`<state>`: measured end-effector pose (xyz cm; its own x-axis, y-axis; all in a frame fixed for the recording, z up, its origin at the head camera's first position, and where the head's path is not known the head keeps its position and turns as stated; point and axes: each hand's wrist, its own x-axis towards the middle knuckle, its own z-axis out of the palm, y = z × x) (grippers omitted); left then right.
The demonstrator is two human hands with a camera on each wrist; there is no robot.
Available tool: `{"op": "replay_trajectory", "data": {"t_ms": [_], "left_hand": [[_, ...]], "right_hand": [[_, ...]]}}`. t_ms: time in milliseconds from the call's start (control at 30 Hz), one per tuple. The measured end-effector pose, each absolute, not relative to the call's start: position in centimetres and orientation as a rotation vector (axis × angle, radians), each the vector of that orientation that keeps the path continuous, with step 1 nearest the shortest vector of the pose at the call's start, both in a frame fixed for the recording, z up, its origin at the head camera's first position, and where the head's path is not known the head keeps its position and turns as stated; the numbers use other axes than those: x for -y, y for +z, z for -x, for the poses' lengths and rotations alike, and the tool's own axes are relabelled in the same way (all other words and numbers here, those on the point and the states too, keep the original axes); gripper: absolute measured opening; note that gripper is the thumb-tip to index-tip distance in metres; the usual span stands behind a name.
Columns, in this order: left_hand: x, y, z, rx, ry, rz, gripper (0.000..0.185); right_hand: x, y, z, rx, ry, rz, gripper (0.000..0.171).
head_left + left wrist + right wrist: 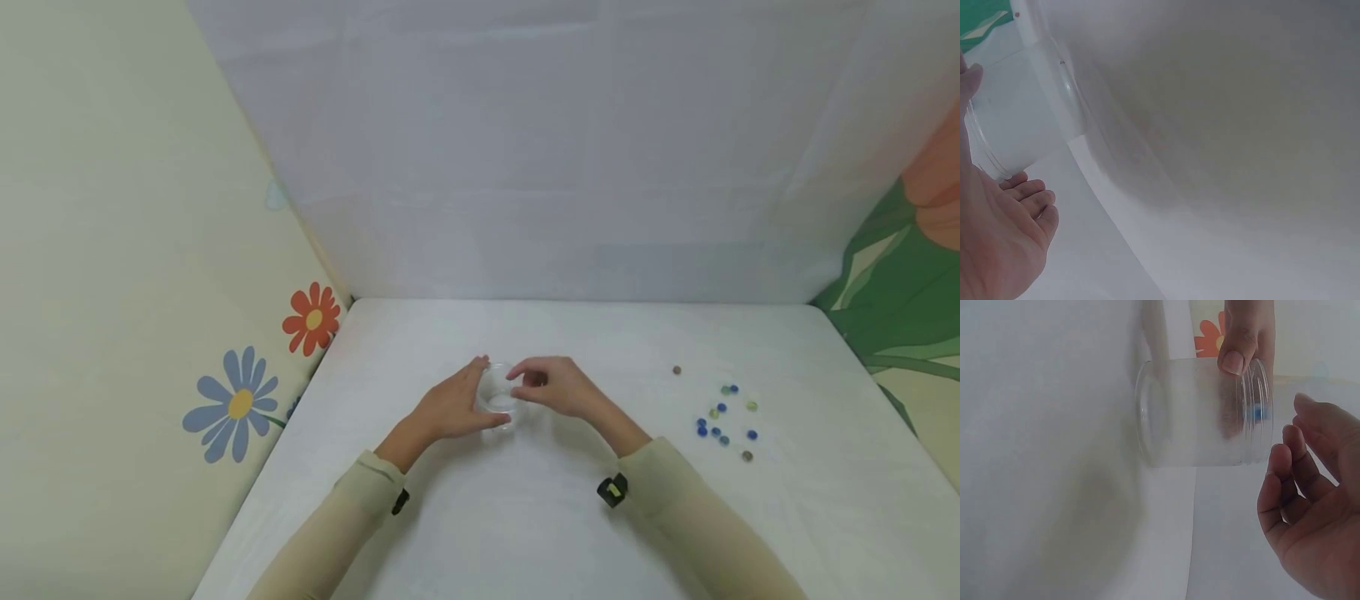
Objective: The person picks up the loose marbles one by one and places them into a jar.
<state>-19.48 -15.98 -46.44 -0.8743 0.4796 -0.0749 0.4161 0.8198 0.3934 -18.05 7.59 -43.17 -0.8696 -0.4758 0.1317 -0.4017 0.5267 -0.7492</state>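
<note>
Showing a blue bead point(1259, 413) inside the jar point(1204, 412), only right wrist.

Soft, even light fills all three views, bright but slightly washed out, with only faint shadows under the forearms on the white worktop point(525, 517). The head view is mildly soft and stretched toward its edges. Both wrist views are hazy: the clear jar point(1204, 412) looks milky, and the near surfaces blur into grey.
</note>
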Motion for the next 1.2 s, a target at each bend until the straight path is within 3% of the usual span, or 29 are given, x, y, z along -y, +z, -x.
{"op": "replay_trajectory", "data": {"t_ms": [1200], "left_hand": [[15.9,-46.5,19.5,-2.820,0.601,-0.686,0.110]], "right_hand": [[-11.3,-42.6,17.1,-2.732,-1.194,0.704,0.030]]}}
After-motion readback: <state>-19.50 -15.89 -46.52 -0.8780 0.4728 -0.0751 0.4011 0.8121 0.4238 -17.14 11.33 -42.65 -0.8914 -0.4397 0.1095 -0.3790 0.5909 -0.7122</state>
